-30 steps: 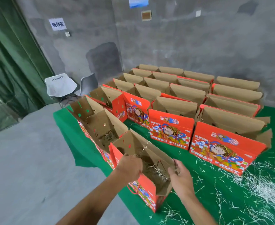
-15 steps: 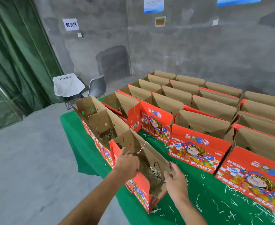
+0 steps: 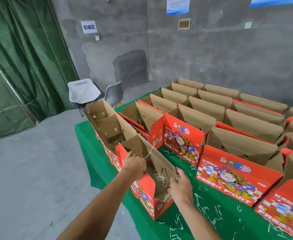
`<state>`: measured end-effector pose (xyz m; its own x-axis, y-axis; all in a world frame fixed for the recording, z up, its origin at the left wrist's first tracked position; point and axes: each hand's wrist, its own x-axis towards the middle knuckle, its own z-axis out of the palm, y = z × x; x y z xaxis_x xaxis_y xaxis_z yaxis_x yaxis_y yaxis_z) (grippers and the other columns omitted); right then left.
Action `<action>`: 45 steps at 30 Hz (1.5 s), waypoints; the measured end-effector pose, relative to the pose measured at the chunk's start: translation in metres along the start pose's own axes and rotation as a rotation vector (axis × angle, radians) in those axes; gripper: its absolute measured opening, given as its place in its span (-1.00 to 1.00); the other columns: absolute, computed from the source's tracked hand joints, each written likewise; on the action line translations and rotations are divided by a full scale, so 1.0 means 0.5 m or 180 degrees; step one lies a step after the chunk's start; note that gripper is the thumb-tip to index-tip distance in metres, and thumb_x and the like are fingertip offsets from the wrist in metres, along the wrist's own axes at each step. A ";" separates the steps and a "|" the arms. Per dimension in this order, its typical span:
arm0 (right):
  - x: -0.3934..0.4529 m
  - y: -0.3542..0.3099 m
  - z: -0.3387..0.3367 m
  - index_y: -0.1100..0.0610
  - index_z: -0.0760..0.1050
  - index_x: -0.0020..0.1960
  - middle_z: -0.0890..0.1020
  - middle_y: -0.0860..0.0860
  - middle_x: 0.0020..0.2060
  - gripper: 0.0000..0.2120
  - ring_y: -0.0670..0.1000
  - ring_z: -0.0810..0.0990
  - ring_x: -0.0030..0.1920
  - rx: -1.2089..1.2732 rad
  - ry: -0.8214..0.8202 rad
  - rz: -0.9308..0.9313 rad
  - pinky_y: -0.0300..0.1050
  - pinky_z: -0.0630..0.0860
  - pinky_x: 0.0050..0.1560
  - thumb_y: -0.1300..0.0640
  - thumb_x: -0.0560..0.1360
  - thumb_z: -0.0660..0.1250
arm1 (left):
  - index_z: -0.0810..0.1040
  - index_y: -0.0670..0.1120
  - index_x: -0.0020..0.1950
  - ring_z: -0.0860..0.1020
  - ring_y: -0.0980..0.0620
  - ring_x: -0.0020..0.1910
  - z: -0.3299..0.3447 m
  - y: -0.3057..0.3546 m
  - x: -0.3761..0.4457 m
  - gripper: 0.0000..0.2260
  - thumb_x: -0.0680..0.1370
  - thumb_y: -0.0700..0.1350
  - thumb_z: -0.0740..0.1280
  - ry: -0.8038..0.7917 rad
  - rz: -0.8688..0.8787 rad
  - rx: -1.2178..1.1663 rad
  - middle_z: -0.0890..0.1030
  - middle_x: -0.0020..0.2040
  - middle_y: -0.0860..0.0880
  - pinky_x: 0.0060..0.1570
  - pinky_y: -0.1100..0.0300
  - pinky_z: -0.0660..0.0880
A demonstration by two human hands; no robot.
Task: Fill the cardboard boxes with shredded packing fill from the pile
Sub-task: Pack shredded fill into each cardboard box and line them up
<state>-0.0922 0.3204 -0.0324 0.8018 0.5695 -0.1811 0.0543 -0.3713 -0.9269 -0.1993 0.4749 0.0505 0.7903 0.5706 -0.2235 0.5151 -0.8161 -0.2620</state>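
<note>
Landmark: nearest box (image 3: 147,193), open, at near-left corner of green table (image 3: 228,220). Left hand (image 3: 135,166) grips its left flap edge, fingers curled over. Right hand (image 3: 181,184) pinches its right flap (image 3: 159,163). Shredded fill (image 3: 158,179) inside it. Loose strands (image 3: 201,201) right of it. Second box (image 3: 114,134) just behind, also holds fill. Further boxes (image 3: 235,135) in rows beyond. Chairs (image 3: 94,94) far behind.

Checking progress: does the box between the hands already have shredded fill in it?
Yes: tangled shredded fill lies inside the open box held by left hand and right hand.
</note>
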 end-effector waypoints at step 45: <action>0.686 -0.257 0.261 0.05 0.41 -0.05 0.52 -0.02 -0.16 -0.83 -0.06 0.55 -0.22 -0.0487 0.0098 0.1277 -0.17 0.59 -0.31 -0.02 0.62 0.18 | 0.35 -0.14 0.39 0.33 -0.19 0.29 0.019 -0.461 0.855 -0.40 0.40 -0.14 0.47 0.1022 -0.0424 -0.1261 0.36 0.36 -0.14 0.18 -0.13 0.46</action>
<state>0.0984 0.6591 -0.0182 0.7946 0.3367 -0.5053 -0.1797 -0.6646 -0.7253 0.0169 0.9079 0.0065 0.7392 0.6657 0.1026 0.6550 -0.7459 0.1205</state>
